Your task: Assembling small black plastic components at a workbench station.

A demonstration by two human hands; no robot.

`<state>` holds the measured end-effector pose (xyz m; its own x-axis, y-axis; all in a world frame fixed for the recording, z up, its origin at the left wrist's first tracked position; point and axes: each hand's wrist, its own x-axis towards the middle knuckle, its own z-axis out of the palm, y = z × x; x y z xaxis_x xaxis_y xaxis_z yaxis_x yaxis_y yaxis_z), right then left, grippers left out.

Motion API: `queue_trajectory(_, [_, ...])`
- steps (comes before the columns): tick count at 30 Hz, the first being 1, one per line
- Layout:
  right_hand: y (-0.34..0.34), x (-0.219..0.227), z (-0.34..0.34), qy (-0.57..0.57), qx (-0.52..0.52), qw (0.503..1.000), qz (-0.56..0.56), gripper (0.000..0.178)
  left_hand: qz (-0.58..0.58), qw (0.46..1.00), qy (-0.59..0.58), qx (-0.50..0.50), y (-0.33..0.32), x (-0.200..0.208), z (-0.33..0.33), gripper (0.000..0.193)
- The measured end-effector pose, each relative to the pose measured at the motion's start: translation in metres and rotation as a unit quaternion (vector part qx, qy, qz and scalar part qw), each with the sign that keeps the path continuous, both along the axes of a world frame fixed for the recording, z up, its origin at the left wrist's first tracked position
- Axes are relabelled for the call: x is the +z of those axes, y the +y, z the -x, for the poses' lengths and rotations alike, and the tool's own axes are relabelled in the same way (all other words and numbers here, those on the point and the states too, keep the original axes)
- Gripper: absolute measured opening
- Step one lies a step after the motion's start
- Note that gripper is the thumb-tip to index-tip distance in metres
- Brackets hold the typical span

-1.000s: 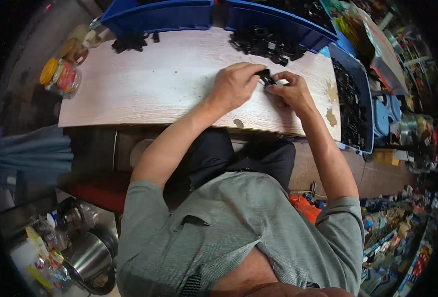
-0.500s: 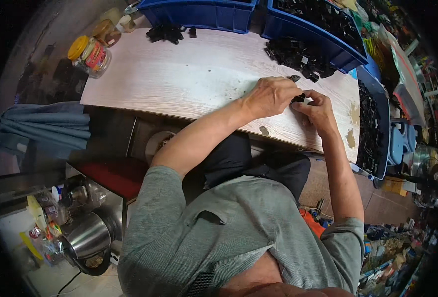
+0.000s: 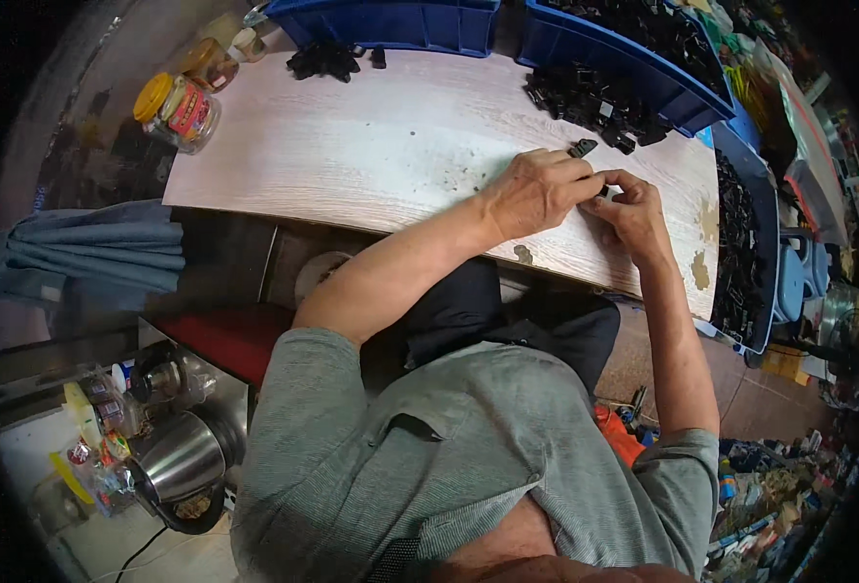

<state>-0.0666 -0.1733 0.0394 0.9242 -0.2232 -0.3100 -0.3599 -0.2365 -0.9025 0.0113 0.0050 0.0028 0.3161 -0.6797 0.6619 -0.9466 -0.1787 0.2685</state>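
My left hand and my right hand meet over the right part of the table, fingertips pinched together. Between them is a small black plastic piece, mostly covered by the fingers, so its shape does not show. Both hands are closed on it. Just past the left knuckles lies another small black plastic part. Farther back, in front of the blue bins, is a loose pile of black plastic parts.
Blue bins line the table's back edge, and another bin of black parts stands at its right side. A smaller black heap lies at the back left, near a yellow-lidded jar. Dark crumbs dot the tabletop.
The view has shifted slightly. My hands stay together in the same place, and the black piece between them is now more covered by the fingers.
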Motion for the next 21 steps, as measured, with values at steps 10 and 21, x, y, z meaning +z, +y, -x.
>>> queue_trajectory(10, [-0.004, -0.007, -0.002, -0.021, 0.025, 0.999, 0.035, 0.023, -0.024, 0.999, 0.004, 0.039, 0.006, 0.001, 0.015, 0.038])
queue_trajectory(21, [-0.005, -0.012, -0.002, -0.041, 0.042, 0.997, 0.058, 0.026, -0.034, 0.996, 0.014, 0.078, 0.007, -0.005, 0.026, 0.039])
